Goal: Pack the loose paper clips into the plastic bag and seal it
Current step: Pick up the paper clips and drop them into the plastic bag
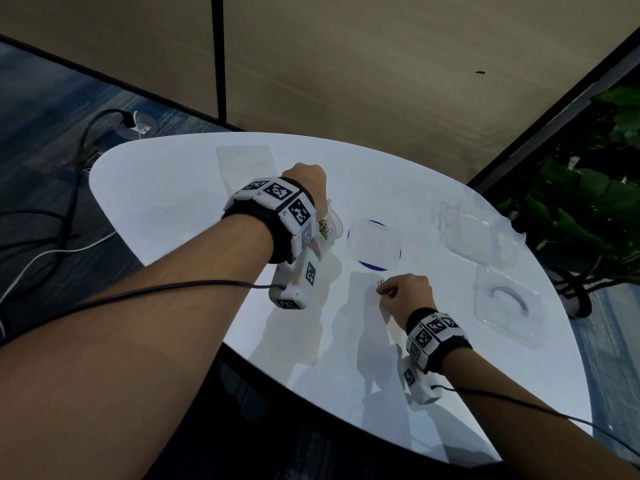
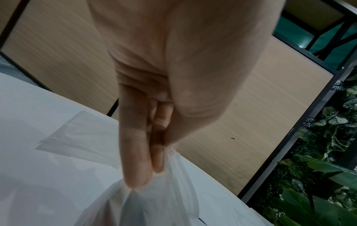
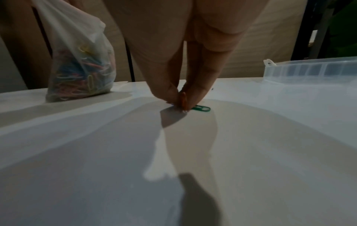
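My left hand [image 2: 152,174] pinches the gathered top of a thin clear plastic bag [image 2: 154,206] and holds it upright on the white table [image 1: 173,188]. The bag [image 3: 81,73] bulges with several coloured paper clips. In the head view the left hand [image 1: 306,178] is near the table's middle, with the bag [image 1: 329,225] just below the wrist. My right hand [image 3: 180,101] is to the bag's right, fingertips down on the table, pinching an orange paper clip [image 3: 183,99]. A green paper clip [image 3: 201,108] lies flat beside those fingertips. The right hand [image 1: 382,292] is close to the near edge.
A flat spare clear bag [image 1: 246,164] lies at the back of the table. A clear square lid [image 1: 374,245] sits over a blue-rimmed disc at centre. Clear plastic boxes [image 1: 478,233] and a lid [image 1: 505,303] are at right. Plants [image 1: 588,202] stand beyond the right edge, cables on the floor at left.
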The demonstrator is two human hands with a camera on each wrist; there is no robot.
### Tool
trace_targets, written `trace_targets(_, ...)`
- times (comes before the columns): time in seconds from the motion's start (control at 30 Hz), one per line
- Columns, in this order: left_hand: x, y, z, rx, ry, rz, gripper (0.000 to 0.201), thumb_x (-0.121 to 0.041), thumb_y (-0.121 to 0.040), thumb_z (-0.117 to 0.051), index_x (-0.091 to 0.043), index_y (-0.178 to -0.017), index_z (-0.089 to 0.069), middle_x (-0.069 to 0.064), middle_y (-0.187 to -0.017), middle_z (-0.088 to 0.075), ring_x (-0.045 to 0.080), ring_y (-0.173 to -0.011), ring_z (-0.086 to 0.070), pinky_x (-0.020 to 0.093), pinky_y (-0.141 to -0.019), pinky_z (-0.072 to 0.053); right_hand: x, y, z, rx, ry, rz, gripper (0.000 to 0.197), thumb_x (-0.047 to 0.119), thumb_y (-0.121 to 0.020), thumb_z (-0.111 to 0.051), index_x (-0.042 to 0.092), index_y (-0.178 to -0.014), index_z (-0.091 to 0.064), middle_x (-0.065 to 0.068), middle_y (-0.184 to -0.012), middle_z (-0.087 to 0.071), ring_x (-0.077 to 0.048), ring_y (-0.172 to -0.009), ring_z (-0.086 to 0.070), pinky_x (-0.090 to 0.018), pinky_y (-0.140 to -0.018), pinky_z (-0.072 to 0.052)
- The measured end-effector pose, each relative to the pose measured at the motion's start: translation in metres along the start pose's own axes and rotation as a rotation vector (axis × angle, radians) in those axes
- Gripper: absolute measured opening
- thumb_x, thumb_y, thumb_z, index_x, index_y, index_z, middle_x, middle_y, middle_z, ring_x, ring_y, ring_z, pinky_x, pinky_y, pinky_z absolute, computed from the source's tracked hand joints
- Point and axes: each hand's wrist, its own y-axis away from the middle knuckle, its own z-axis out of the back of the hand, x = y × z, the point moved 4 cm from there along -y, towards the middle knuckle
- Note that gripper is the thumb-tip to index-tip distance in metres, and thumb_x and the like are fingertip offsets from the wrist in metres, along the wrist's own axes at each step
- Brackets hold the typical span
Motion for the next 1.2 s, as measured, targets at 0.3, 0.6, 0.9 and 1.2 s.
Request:
trace_targets(0.3, -0.005, -0.001, -0.004, 0.006, 0.022, -0.012, 0.024, -0.012, -0.099, -0.059, 0.001, -0.116, -0.069, 0.018, -0.11, -0.074, 0.033, -0.101, -0.073, 0.039, -0.092, -0.059, -0.002, -0.011, 0.009, 0.121, -0.203, -0.186, 0.012, 0.004, -0.052, -0.075, 0.016, -0.053, -0.073, 0.006, -0.057, -0.07, -0.01, -0.055, -0.062, -0.016, -0.048, -0.047)
trace_targets(0.6, -0.018, -0.004, -0.018, 0.042, 0.028, -0.041, 0.027, -0.011, -0.095, -0.061, -0.001, -0.12, -0.067, 0.017, -0.111, -0.074, 0.033, -0.101, -0.073, 0.04, -0.092, -0.059, 0.073, -0.02, 0.051, 0.143, -1.048, -0.046, 0.01, -0.009, -0.075, -0.074, 0.0, -0.073, -0.07, -0.009, -0.069, -0.069, -0.02, -0.063, -0.067, -0.025, -0.066, -0.059)
trace_targets(0.9, -0.016, -0.002, -0.016, 0.017, -0.001, -0.051, 0.028, -0.013, -0.092, -0.066, -0.005, -0.119, -0.068, 0.014, -0.108, -0.074, 0.029, -0.098, -0.073, 0.036, -0.089, -0.06, 0.108, -0.018, 0.058, 0.117, -0.772, 0.246, 0.021, -0.001, -0.077, -0.074, 0.019, -0.071, -0.075, -0.005, -0.075, -0.075, -0.022, -0.076, -0.074, -0.031, -0.075, -0.061)
trace_targets(1.2, -0.013, 0.002, -0.011, 0.016, 0.023, -0.063, 0.027, -0.013, -0.096, -0.06, -0.002, -0.12, -0.067, 0.017, -0.113, -0.073, 0.033, -0.103, -0.072, 0.038, -0.091, -0.059, 0.003, -0.016, 0.006, 0.238, 0.384, 0.645, 0.016, -0.002, -0.079, -0.062, 0.011, -0.079, -0.073, -0.003, -0.106, -0.066, -0.027, -0.09, -0.065, -0.03, -0.077, -0.052)
